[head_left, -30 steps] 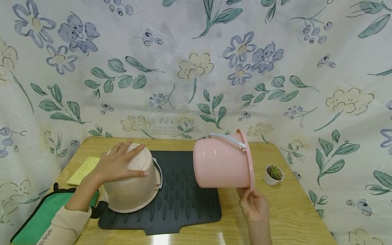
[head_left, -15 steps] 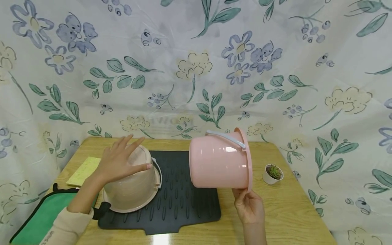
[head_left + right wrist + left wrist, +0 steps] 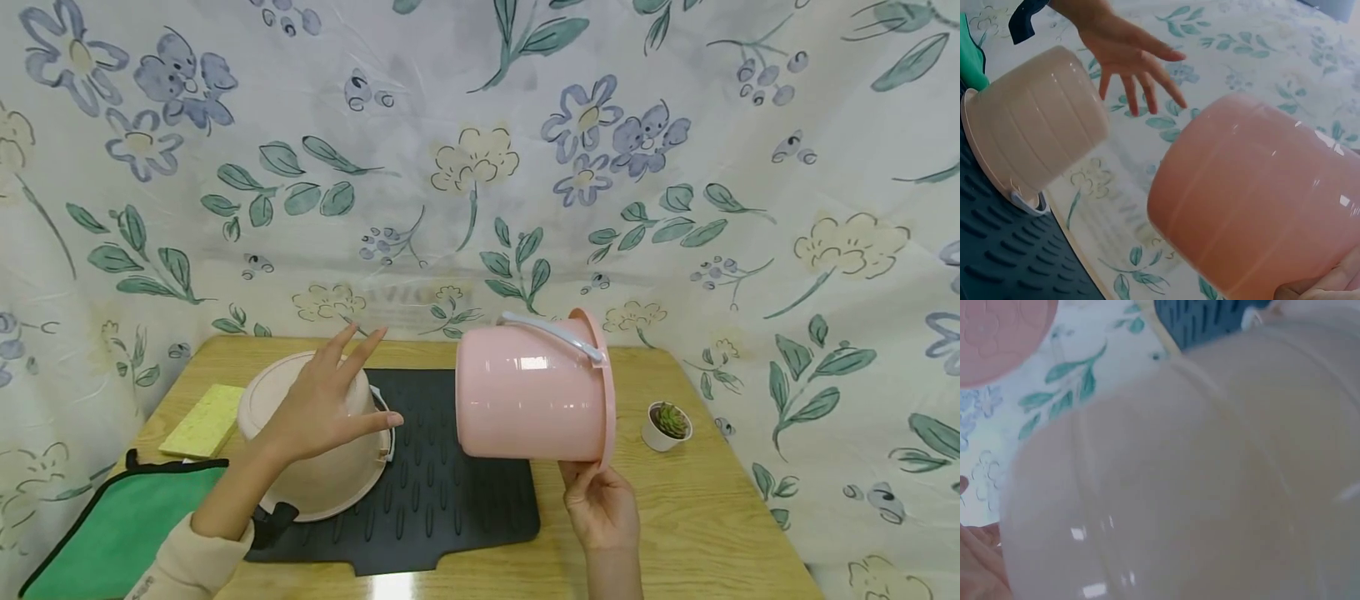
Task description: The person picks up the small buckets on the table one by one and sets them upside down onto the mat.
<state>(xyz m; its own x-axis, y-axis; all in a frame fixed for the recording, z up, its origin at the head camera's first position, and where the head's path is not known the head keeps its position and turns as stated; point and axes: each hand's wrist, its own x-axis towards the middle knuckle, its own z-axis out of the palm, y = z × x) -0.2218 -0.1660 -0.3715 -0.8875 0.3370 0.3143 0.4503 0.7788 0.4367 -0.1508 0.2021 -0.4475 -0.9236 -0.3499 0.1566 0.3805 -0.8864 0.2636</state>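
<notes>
A beige bucket [image 3: 337, 479] stands upside down on the black drying mat [image 3: 465, 508], its white handle low at its right side. My left hand [image 3: 322, 408] hovers over it, fingers spread and straight; the right wrist view shows this hand [image 3: 1129, 56] apart from both buckets. To the right, my right hand [image 3: 603, 508] grips the rim of a pink bucket [image 3: 532, 392] from below. That bucket lies on its side in the air, its mouth to the right and its pale blue handle [image 3: 551, 333] along the top. Its base [image 3: 997, 337] shows in the left wrist view.
A yellow sponge cloth [image 3: 202, 421] and a green cloth with black edging [image 3: 120, 525] lie at the left. A small potted succulent [image 3: 667, 425] stands on the wooden table [image 3: 705, 508] at the right. A floral curtain [image 3: 480, 208] hangs behind.
My left hand has lifted off the beige bucket's base and moved right. The pink bucket in my right hand has shifted slightly left.
</notes>
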